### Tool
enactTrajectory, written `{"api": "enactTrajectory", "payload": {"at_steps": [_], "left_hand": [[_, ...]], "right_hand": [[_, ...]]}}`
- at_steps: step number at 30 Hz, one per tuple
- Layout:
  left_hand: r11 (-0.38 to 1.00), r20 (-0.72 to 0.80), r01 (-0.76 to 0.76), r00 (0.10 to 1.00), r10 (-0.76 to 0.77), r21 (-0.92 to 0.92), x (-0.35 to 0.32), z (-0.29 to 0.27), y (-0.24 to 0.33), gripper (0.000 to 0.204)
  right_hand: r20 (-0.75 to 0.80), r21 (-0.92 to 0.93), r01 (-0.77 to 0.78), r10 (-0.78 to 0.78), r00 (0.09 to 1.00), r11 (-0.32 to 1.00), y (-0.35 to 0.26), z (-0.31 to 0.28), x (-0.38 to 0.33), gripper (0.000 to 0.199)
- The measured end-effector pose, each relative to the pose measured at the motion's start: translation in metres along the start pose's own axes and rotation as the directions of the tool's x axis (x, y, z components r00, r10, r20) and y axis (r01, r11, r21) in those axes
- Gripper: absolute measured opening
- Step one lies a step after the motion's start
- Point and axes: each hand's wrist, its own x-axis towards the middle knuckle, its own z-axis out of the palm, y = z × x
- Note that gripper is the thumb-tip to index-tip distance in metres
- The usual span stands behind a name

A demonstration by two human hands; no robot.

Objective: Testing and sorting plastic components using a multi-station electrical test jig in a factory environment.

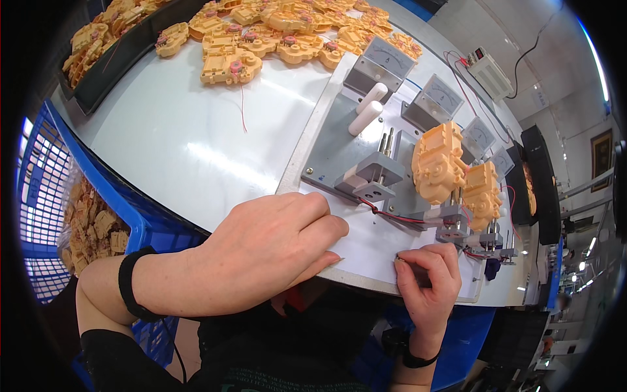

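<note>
My left hand point(281, 238) is at the table's near edge, back up and fingers curled under. Its thumb lies below the fingers, and whatever they hold, if anything, is hidden. To its right, my right hand point(431, 277) pinches thumb and forefinger around a tiny dark thing point(400, 259), too small to name. Both hands are over a white sheet point(369, 251) in front of a grey test fixture point(326, 153). The fixture carries two white upright handles point(366, 117) and a grey block with metal pins point(379, 171). Two yellow plastic housings point(439, 163) sit on the stations farther right.
Several panel meters point(385, 59) line the fixture's back. Yellow housings with red coils point(228, 65) are spread over the far table, one trailing a thin wire. A black tray point(108, 81) of parts and a blue basket point(134, 222) stand left. A power supply point(490, 75) stands back right.
</note>
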Motion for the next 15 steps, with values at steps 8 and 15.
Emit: {"api": "enactTrajectory", "payload": {"at_steps": [8,15], "left_hand": [[1.000,-0.008,-0.008,1.000,0.008,-0.010,-0.0001,0.0002,-0.0009,0.027],[1.000,0.002,0.003,1.000,-0.003,-0.012,-0.0006,-0.0005,-0.0001,0.027]], "right_hand": [[-0.004,0.004,-0.002,0.002,1.000,1.000,0.0003,0.0004,0.0000,0.020],[-0.003,0.002,-0.004,0.004,1.000,1.000,0.0000,0.0006,-0.0003,0.021]]}}
